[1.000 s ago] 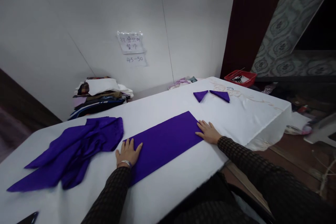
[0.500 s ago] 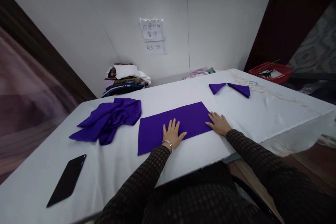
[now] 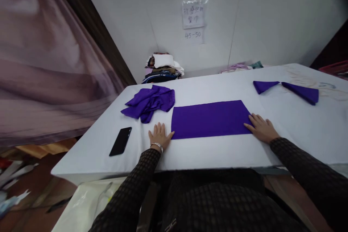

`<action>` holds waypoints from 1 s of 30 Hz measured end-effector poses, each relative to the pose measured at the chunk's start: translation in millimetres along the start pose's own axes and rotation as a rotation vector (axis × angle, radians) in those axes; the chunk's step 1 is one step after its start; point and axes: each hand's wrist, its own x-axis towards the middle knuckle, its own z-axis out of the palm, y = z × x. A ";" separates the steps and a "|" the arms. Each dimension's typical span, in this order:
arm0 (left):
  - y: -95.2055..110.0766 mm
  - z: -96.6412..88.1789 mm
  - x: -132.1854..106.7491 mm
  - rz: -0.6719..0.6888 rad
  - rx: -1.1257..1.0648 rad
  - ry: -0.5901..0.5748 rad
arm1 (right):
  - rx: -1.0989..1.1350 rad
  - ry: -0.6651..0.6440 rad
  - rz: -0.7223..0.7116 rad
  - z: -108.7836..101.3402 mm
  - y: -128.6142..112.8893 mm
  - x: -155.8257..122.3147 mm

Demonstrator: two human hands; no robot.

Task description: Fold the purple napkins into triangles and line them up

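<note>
A purple cloth [image 3: 209,119], folded into a flat rectangle, lies on the white-covered table [image 3: 212,156] before me. At its lower left corner, my left hand [image 3: 160,136] rests flat with fingers spread, the thumb touching the edge. My right hand [image 3: 261,127] lies with fingers apart on the cloth's right end. Behind my left hand is a crumpled heap of purple cloth [image 3: 152,102]. Two folded purple pieces [image 3: 301,92] sit at the far right, their tips nearly meeting.
A black phone [image 3: 121,141] lies left of my left hand. Stacked clothes [image 3: 163,69] stand by the wall behind the table, under a handwritten paper sign [image 3: 193,16]. A pinkish curtain [image 3: 54,61] hangs at the left. Part of a red basket [image 3: 335,68] shows at the right edge.
My left hand has slid left from the middle of the rectangular cloth to its left corner. My right hand stays at the right end. The camera view has turned left.
</note>
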 end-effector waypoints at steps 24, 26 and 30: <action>114.1 6.2 12.2 0.394 -0.046 0.023 | 0.201 -0.025 -0.162 -26.5 -128.4 34.9; 114.2 7.2 12.3 0.395 -0.044 0.023 | 0.146 -0.032 -0.020 -26.3 -79.9 27.6; 113.4 10.1 12.9 0.401 -0.048 0.030 | 0.057 -0.023 0.126 -21.0 -21.0 14.8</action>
